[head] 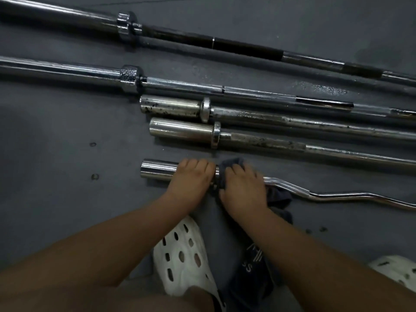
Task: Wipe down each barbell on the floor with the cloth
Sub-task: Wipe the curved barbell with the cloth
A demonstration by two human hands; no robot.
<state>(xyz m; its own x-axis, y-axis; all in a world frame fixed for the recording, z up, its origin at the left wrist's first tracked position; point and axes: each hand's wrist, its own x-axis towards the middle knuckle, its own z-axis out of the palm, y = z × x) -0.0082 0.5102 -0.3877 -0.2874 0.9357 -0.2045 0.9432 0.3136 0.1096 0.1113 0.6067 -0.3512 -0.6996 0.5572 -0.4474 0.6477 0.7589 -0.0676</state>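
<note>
Several barbells lie side by side on the dark floor. Nearest me is a chrome curl bar (337,195) with a wavy shaft and a ribbed sleeve (157,168) at its left end. My left hand (191,179) grips that sleeve just left of the collar. My right hand (243,188) holds a dark grey cloth (278,198) wrapped round the shaft just right of the collar. The cloth hangs down toward my knee. Behind lie two rust-spotted short bars (281,141) (270,117), then a chrome long bar (184,85) and a black-shafted long bar (236,45).
My white perforated clog (180,257) stands on the floor below the hands, and a second one (396,271) shows at the lower right edge. Small marks dot the dark rubber floor (67,143) at the left.
</note>
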